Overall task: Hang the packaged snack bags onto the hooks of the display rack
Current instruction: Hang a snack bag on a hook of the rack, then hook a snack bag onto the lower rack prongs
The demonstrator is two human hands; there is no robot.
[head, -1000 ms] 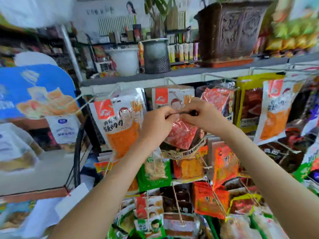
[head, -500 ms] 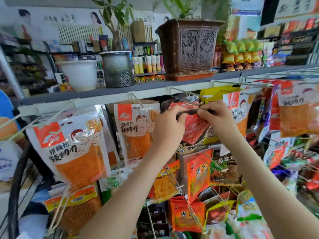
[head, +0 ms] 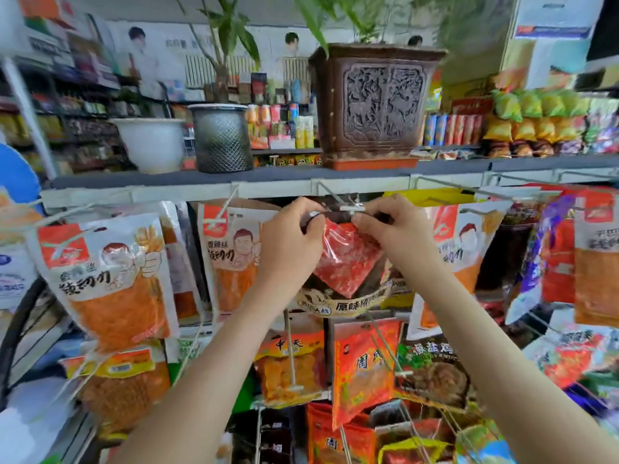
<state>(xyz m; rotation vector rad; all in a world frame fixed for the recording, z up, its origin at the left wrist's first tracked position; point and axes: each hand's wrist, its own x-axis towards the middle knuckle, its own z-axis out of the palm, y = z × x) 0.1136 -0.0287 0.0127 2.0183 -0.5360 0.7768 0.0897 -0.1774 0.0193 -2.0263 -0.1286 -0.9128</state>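
Snack bag (head: 346, 262) pinched, left hand (head: 288, 237), right hand (head: 398, 234)

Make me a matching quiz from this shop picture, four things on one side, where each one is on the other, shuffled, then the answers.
1 white pot
2 carved brown planter
3 red snack bag
4 grey mesh bin

A between the two pots
B pinched by left hand and right hand below the shelf
C leftmost on the shelf
D on an orange tray

Pairs: 1-C, 2-D, 3-B, 4-A
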